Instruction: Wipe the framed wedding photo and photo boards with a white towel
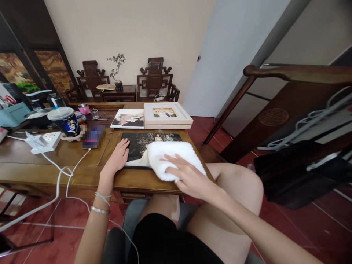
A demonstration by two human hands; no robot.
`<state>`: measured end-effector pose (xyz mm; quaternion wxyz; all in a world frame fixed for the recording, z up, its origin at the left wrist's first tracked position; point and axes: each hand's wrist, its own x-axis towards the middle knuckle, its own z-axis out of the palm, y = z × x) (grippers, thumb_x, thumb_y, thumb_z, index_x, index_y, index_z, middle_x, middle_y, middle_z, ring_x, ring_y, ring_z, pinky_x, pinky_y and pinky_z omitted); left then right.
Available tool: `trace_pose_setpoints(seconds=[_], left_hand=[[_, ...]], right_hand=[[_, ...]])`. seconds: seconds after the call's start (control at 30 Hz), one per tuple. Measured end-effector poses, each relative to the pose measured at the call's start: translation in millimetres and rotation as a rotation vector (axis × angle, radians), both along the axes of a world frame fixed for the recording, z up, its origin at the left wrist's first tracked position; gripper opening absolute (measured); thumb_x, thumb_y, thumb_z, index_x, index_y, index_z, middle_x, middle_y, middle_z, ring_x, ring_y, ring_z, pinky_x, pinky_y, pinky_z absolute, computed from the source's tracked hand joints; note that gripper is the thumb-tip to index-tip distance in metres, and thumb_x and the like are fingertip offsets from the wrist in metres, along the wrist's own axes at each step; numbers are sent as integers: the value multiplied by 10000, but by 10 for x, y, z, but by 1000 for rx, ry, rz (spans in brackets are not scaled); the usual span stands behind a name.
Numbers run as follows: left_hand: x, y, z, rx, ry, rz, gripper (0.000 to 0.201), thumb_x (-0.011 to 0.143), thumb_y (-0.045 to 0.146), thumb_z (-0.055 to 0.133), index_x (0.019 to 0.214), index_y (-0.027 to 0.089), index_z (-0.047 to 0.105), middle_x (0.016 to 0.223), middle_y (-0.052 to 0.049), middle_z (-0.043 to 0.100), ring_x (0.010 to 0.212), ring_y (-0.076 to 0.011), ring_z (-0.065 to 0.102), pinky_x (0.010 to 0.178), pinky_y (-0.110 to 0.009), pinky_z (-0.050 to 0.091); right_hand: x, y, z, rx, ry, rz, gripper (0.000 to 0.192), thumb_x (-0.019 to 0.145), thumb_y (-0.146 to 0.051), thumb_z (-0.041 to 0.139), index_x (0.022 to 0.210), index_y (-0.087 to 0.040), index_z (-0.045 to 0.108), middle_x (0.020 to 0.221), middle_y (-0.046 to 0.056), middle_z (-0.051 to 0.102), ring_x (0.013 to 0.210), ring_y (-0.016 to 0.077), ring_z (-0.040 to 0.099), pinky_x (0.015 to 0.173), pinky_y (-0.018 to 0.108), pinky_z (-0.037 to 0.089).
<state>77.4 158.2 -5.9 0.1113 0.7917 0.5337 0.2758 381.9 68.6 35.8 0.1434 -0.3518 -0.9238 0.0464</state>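
A dark photo panel (139, 145), printed with two people in wedding clothes, lies flat on the wooden table near its front edge. My left hand (118, 156) rests on the panel's left edge, fingers stretched out and holding nothing. Over the panel's right part lies a folded, fluffy white towel (178, 150), which hides that side of the picture. My right hand (185, 174) grips the towel from above, its fingers pressed into the cloth.
Behind the panel are a second photo panel (129, 118) and a boxed framed picture (167, 114). To the left stand a lidded drink cup (68, 123), a phone (93, 137) on its cable and a white power strip (45, 141). A wooden chair (271, 110) stands at right.
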Motion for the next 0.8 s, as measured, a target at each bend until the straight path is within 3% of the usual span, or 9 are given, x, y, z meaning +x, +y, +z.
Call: trace_pose_setpoints(seconds=[0.13,0.27,0.37,0.53,0.67,0.8], left_hand=[[-1,4,-14,8,-12,-5,490,947,263,343,1384,105,499,1526,-155,412,1458,-251,304,1207,-499,230],[25,-20,16,-7,-51,13,500,944,277,352,1378,80,502,1516,-171,421,1452,-254,317,1211,-473,223],[68,-78,115,50,-176,34,536,973,347,328,1413,71,460,1531,-175,397,1452,-240,318,1216,-421,213],[122,-169,290,147,-395,84,594,1008,489,230,1439,135,432,1516,-127,435,1418,-200,384,1202,-383,250],[134,-154,271,121,-326,98,614,1007,496,190,1404,128,480,1490,-130,470,1406,-206,404,1198,-396,265],[143,-102,176,86,-129,58,579,975,444,326,1352,54,527,1474,-187,473,1414,-253,392,1192,-423,278]], right_hand=[[181,324,-48,23,-40,-201,496,717,-13,431,1153,-111,647,1381,224,550,1373,325,423,1130,558,307],[-122,647,31,10,-73,-286,491,765,-31,420,1209,-106,617,1307,225,589,1318,350,453,1064,576,349],[-555,740,109,-1,-72,-199,499,770,-27,433,1218,-143,619,1328,191,584,1308,359,436,1039,615,344],[-1048,616,146,57,-81,133,474,784,-16,463,1194,-169,644,1441,146,513,1387,359,357,1091,635,283],[-903,402,123,33,-39,292,469,757,-5,479,1156,-174,660,1424,117,545,1409,326,358,1134,603,264],[-441,151,45,13,28,227,486,689,6,471,1097,-168,671,1435,131,532,1413,297,368,1158,564,267]])
